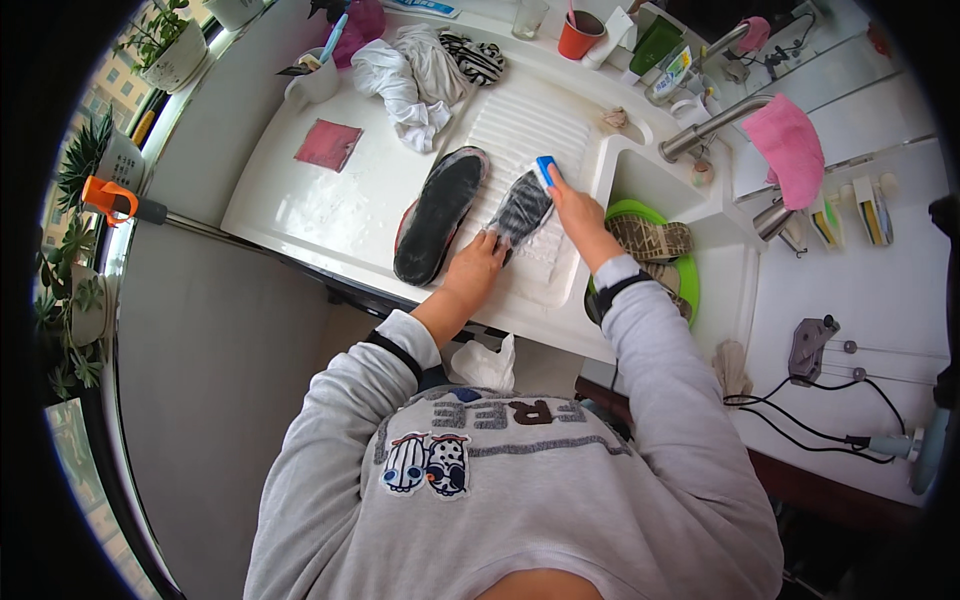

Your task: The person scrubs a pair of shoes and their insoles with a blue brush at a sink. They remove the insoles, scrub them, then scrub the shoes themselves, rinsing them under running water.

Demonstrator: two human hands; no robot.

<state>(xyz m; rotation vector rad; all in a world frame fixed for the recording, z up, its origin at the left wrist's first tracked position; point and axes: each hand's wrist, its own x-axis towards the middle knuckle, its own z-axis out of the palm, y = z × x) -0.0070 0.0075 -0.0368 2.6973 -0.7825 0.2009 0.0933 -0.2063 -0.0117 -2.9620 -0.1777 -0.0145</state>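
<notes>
My right hand (579,211) grips a blue and white scrub brush (545,169) at the upper end of a dark, foam-covered shoe insole (521,208). The insole lies on the ribbed washboard part (559,135) of the white sink counter. My left hand (478,262) presses on the insole's lower end, its fingertips touching white suds. A second black insole (441,216) with a reddish edge lies to the left, beside my left hand and not held.
At right, the basin holds a green tub (694,281) with patterned-soled shoes (649,238) under a faucet (716,127) draped with pink cloth (787,150). White cloths (405,82), a pink pad (328,144) and a white mug (313,81) are on the counter's left; a red cup (580,36) stands at the back.
</notes>
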